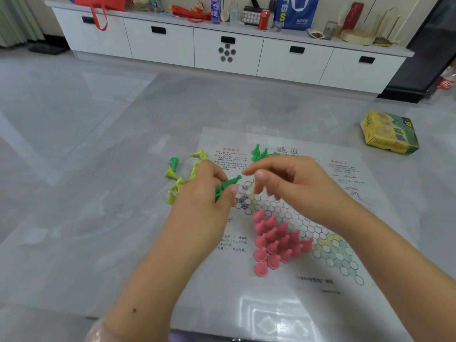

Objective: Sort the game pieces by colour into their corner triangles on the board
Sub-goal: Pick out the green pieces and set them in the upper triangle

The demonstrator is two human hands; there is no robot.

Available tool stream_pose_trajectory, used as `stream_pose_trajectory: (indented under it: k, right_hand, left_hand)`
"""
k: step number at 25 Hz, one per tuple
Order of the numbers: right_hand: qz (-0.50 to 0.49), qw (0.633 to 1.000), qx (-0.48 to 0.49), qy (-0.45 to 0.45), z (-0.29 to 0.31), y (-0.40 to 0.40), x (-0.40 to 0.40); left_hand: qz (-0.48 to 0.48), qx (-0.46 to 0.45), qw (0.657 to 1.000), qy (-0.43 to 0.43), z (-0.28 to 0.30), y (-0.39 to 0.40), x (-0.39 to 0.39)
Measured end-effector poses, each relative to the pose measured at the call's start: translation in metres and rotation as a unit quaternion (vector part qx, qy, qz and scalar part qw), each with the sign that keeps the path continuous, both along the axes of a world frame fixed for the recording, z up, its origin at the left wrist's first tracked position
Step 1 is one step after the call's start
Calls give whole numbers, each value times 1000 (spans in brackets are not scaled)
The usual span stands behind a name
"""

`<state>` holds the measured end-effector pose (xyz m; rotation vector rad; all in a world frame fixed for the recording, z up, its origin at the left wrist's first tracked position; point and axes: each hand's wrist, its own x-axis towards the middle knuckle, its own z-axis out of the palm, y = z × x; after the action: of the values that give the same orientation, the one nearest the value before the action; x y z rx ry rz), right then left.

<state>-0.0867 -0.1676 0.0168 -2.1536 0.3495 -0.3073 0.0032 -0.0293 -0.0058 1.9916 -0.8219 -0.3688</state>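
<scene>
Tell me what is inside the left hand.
The left hand grips dark green game pieces; one sticks out toward the right hand, pointed end first. How many more sit in the fist is hidden by the fingers.

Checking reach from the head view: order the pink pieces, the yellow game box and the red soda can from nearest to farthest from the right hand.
From the right hand:
1. Pink pieces, just below it on the board.
2. Yellow game box, off to the right.
3. Red soda can, on the far cabinet.

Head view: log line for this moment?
left hand holds green pieces | right hand empty, above board | pink pieces grouped
</scene>
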Motion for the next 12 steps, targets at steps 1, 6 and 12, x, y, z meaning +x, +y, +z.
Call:
stream_pose_trajectory:
  k: [1,6,12]
  right_hand:
    - [21,1000,5,1,0,6,-1]
    - [1,998,60,-37,-5,9,4]
    - [-66,997,28,-8,0,-5,10]
  left_hand:
    - [-7,-6,1000,0,0,-1,-1]
    - [-25,-11,1000,-4,0,-2,-2]
    - [-5,0,1000,-2,2,0,-1]
